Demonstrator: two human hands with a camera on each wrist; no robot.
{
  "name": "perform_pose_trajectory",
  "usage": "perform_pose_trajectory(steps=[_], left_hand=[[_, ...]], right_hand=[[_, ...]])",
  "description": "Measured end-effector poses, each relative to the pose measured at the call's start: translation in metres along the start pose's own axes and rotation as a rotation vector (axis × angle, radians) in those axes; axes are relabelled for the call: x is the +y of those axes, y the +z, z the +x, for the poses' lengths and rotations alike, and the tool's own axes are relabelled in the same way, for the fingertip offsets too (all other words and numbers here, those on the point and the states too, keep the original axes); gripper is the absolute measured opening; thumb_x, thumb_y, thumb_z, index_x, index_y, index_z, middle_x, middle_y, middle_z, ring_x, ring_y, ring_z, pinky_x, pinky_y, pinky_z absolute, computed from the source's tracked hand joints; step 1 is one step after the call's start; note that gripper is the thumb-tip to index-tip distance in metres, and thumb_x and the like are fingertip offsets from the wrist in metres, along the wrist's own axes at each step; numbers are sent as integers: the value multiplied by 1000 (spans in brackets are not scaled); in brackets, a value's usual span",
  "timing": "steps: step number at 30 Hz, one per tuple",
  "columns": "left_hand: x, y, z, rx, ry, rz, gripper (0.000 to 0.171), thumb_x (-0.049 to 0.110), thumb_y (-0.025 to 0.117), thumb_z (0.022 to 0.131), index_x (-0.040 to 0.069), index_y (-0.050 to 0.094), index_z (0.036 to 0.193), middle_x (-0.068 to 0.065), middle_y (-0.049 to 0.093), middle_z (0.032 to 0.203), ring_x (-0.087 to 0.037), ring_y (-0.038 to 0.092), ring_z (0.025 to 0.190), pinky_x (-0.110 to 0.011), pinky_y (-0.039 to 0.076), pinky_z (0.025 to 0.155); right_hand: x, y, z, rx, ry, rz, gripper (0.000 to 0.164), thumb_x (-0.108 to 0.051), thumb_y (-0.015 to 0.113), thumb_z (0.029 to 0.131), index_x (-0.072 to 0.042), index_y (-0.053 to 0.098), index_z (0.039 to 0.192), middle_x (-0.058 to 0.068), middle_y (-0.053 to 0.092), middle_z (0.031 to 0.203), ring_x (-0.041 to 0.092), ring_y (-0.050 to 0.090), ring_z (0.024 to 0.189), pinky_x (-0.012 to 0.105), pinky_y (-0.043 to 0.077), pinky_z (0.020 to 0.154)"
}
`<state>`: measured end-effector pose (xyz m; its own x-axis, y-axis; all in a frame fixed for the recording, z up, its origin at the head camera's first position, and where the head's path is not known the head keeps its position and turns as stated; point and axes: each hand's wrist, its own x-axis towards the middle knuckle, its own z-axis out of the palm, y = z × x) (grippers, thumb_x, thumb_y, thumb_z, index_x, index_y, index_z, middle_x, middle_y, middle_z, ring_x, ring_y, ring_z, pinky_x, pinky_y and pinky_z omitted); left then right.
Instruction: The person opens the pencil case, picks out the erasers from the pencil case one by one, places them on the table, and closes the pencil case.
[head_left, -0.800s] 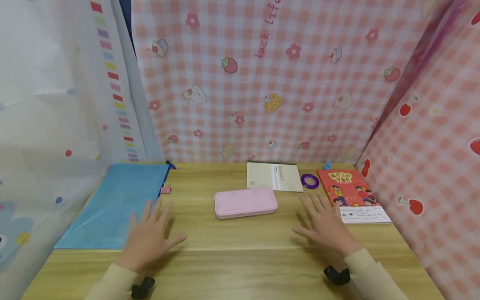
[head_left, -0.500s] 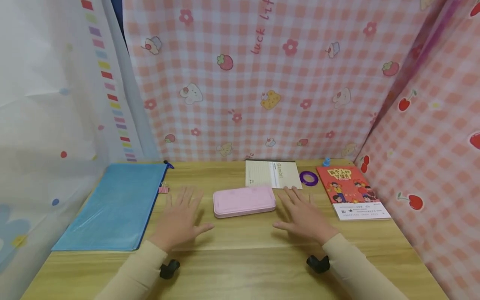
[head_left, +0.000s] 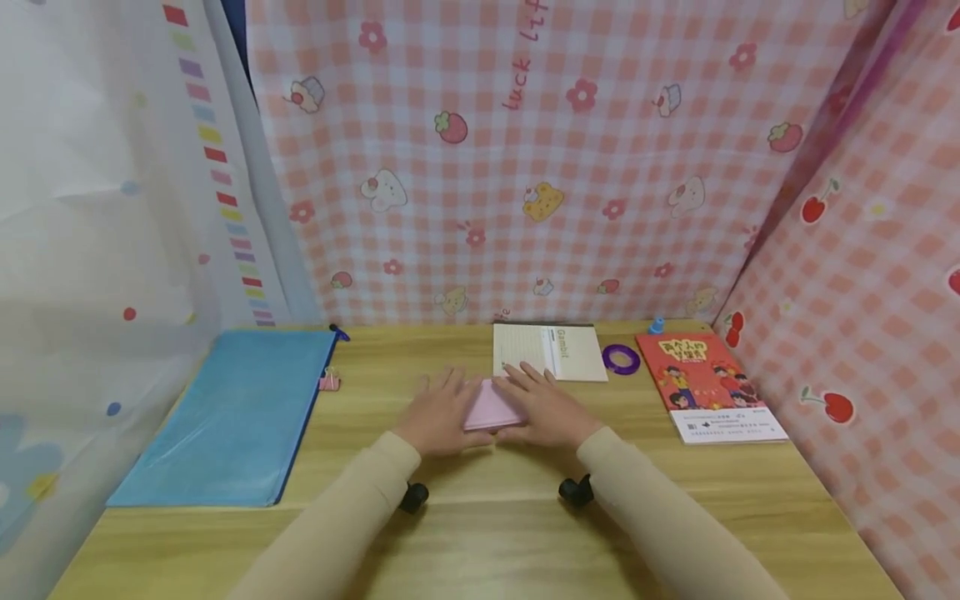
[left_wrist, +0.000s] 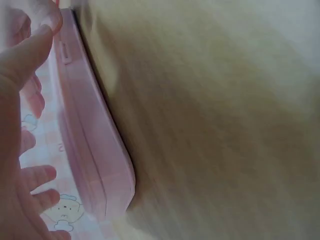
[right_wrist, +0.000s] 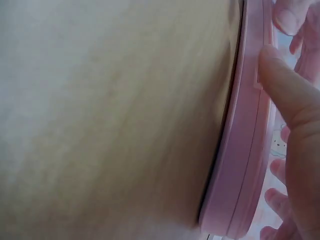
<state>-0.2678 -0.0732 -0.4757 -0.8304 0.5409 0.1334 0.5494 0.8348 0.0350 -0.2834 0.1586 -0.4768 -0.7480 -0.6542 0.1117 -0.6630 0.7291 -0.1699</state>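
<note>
A pink pencil case (head_left: pixel 491 406) lies flat on the wooden table between both hands, its ends hidden under them in the head view. My left hand (head_left: pixel 441 414) lies over its left part with fingers stretched out. Over the right part is my right hand (head_left: pixel 553 410), fingers also extended. In the right wrist view, the right thumb (right_wrist: pixel 286 87) reaches a small clasp on the front side of the case (right_wrist: pixel 235 165). The left wrist view has the left thumb (left_wrist: pixel 27 57) near the upper edge of the case (left_wrist: pixel 95 145).
At left lie a blue zip folder (head_left: pixel 225 417) and a pink binder clip (head_left: pixel 330 381). Behind the case is a notebook (head_left: pixel 517 350). A purple tape roll (head_left: pixel 606 360), a red book (head_left: pixel 690 371) and a small blue object (head_left: pixel 657 325) are at right. Patterned cloths enclose the table.
Both hands have moved inward from the sides of the table, from apart to over the pink pencil case. The case and the other objects stay in place.
</note>
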Motion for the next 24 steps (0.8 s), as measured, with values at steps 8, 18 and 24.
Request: perform_pose_trajectory(steps=[8, 18, 24], left_hand=[[-1, 6, 5, -61, -1, -50, 101, 75, 58, 76, 14, 30, 152, -20, 31, 152, -40, 30, 138, -69, 24, 105], [-1, 13, 0, -65, -38, -84, 95, 65, 63, 80, 14, 29, 152, -16, 29, 154, -33, 27, 141, -68, 23, 107], [10, 12, -12, -52, -105, -128, 90, 59, 65, 81, 12, 33, 150, -19, 28, 153, -36, 26, 141, -68, 22, 107]], right_hand=[[5, 8, 6, -32, -29, 33, 83, -63, 57, 86, -19, 31, 152, 15, 26, 155, 42, 23, 140, 65, 23, 108], [2, 12, 6, 20, -15, 46, 77, -56, 62, 86, -16, 38, 148, 17, 33, 152, 42, 28, 138, 61, 23, 111], [-15, 16, 0, 40, 3, 30, 77, -58, 62, 86, -16, 41, 147, 15, 35, 151, 41, 30, 137, 60, 24, 111]])
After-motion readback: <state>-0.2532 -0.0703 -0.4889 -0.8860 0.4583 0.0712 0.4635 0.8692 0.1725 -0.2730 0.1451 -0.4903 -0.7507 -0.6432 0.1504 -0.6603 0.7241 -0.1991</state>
